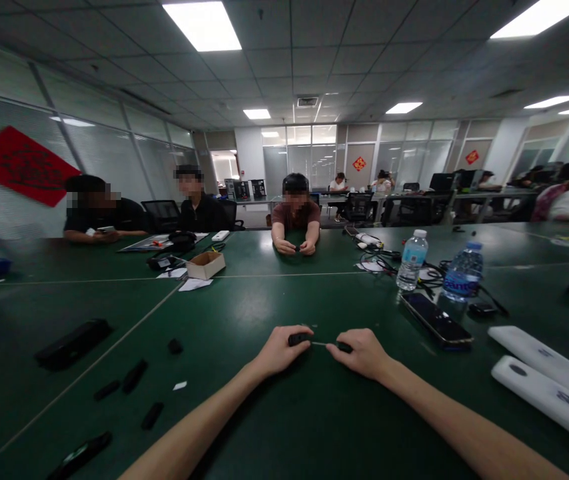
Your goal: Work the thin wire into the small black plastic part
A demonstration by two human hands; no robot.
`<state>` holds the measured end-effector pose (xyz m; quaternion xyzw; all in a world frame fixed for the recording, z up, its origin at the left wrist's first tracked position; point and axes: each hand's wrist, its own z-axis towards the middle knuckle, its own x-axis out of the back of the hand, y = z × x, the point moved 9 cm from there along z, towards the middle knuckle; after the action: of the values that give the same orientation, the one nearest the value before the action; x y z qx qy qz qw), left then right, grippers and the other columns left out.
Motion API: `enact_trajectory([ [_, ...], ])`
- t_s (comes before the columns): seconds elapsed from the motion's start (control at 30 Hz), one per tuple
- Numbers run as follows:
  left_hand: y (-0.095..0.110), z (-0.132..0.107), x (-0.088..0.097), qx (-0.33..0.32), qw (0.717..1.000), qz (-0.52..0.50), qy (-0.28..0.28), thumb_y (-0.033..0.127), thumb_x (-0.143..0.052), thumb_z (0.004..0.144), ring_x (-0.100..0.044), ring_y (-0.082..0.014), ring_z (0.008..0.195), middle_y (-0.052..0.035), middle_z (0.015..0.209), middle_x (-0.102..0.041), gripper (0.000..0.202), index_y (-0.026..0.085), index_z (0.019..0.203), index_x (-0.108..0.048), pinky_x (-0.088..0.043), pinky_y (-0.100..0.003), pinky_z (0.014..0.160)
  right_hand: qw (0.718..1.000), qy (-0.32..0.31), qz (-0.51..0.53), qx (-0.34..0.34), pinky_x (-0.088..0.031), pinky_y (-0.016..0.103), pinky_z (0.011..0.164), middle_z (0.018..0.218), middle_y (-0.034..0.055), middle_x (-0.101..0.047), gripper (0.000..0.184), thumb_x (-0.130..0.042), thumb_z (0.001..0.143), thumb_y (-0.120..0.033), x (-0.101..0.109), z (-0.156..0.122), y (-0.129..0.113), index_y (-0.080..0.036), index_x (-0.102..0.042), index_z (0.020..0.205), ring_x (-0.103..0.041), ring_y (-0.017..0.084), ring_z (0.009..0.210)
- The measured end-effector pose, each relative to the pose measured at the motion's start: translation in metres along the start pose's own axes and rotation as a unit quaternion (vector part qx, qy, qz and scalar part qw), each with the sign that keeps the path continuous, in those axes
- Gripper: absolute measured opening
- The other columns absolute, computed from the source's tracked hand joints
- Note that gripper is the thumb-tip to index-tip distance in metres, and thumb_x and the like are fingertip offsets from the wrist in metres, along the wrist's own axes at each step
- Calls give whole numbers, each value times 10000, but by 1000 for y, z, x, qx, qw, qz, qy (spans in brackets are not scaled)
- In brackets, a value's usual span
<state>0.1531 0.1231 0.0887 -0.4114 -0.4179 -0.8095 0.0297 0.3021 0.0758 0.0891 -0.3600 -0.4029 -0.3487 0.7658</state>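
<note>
- Grip: our left hand (277, 351) and right hand (359, 353) each pinch one of two small black pieces (298, 339), with a thin metal pin (320, 344) spanning between them
- Left of our hands: more black bars (134, 376) lying loose on the table (244, 313), none visibly joined
- Right of our hands: a smartphone (437, 319)

Green table (284, 300) with a smartphone (437, 319), water bottles (412, 260), black pieces (134, 377)

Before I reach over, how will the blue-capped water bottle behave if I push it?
The plastic water bottle stands upright on a narrow base, so it would probably tip if pushed high. It looks fairly full, so it may feel heavy for its size.
</note>
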Motion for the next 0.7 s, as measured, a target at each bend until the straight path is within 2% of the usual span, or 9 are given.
enact_trajectory([
  [0.07,2,-1,1,-1,1000,-4,1,289,-571,872,-626,-186,987,-16,1102,-693,261,238,1109,-667,-446,-297,913,999,10,1,-42,-423,245,589,658,22,-673,446,-428,946,-489,4,1,14,-189,-701,761,-595,137,561],
  [0.13,3,-2,1,1,1000,-5,3,287,-571,873,-621,-192,1009,-26,1125,-686,271,231,1122,-662,-445,-310,926,998,9,-6,-56,-429,245,588,658,21,-678,460,-422,947,-504,5,2,19,-191,-707,766,-602,138,558],
  [0.37,2,-2,-2,-6,1000,-6,-7,303,-586,868,-625,-195,1029,-27,1153,-680,310,246,1168,-644,-450,-319,936,999,-9,-12,-46,-430,241,583,660,22,-676,459,-417,952,-505,0,2,11,-187,-712,804,-600,135,560],
  [0.7,0,-1,-6,-19,1000,6,-18,323,-567,892,-612,-191,1080,-29,1204,-660,351,245,1233,-605,-442,-316,961,999,-27,0,-41,-428,241,584,671,19,-674,439,-431,951,-499,-5,2,12,-186,-696,793,-599,135,565],
])
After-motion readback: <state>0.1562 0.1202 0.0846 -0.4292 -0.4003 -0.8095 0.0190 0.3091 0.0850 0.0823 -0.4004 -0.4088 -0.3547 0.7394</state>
